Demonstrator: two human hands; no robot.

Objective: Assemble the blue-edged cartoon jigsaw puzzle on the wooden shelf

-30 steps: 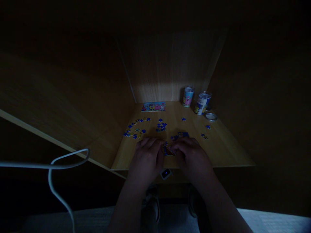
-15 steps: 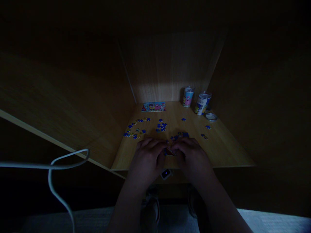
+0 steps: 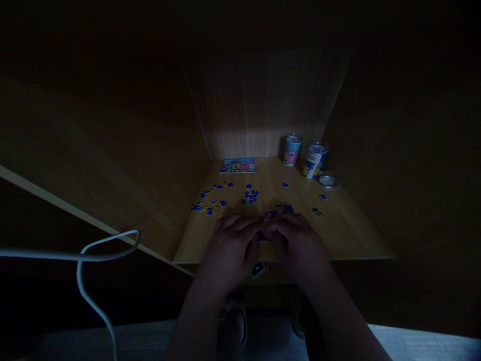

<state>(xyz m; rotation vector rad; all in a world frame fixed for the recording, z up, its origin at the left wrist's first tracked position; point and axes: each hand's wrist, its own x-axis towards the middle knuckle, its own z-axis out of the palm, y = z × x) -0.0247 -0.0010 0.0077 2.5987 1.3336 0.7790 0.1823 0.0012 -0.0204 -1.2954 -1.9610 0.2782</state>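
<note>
In very dim light, my left hand [image 3: 230, 243] and my right hand [image 3: 296, 240] rest together near the front edge of a wooden desk [image 3: 349, 230]. Both have their fingers curled round a small cluster of joined puzzle pieces [image 3: 265, 234] between them. Just beyond my fingers lies a joined blue puzzle patch [image 3: 280, 209]. Loose blue puzzle pieces [image 3: 210, 200] are scattered left of my hands, with more pieces [image 3: 250, 195] in the middle and a few pieces [image 3: 317, 204] to the right.
A printed reference picture [image 3: 238, 165] lies at the back of the desk. Two small tins [image 3: 291, 149] [image 3: 313, 159] stand at back right with a round lid [image 3: 327, 181] beside them. Wooden walls enclose the desk. A white cable [image 3: 84, 271] loops at left.
My hands have drawn slightly closer together over the joined pieces, covering more of them. Nothing else has moved.
</note>
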